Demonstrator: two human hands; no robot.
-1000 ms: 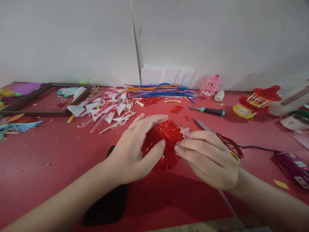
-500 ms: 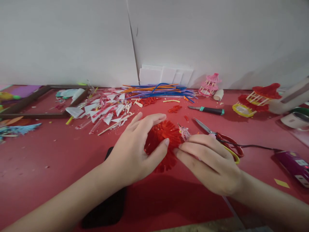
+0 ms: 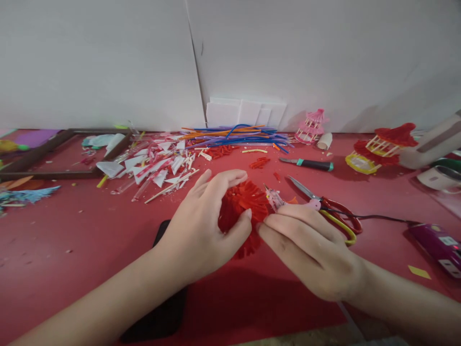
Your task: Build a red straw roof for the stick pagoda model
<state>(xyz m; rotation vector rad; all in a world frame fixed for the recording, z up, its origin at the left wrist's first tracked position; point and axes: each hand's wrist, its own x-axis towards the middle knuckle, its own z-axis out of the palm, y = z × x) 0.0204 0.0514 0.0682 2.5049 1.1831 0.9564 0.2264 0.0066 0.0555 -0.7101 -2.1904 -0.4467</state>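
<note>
A red, fuzzy, fringed round piece (image 3: 254, 199) that looks made of pipe cleaners is between my hands, above the table. My left hand (image 3: 201, 226) curves round its left side, with thumb and fingers on either side. At its right edge my right hand (image 3: 309, 245) has its fingertips pressed together on the fuzzy rim. Beside the right fingers lies a pink corded tool (image 3: 275, 198) with a pointed, crusted tip, partly covered by the hand. Scissors (image 3: 334, 214) with red and yellow handles are just past the right hand. Finger contact on the far side is hidden.
Behind are coloured pipe cleaners (image 3: 237, 137), plastic and paper scraps (image 3: 154, 163) and a utility knife (image 3: 311, 165). Small pink (image 3: 310, 127) and red (image 3: 385, 146) pagoda models stand right. A dark phone-like slab (image 3: 162, 312) lies under my left forearm; a purple power strip (image 3: 434, 245) is right.
My hands hold nearly the same pose round the red piece. The piece looks slightly turned, and the right hand has shifted a little downward. The view has moved slightly.
</note>
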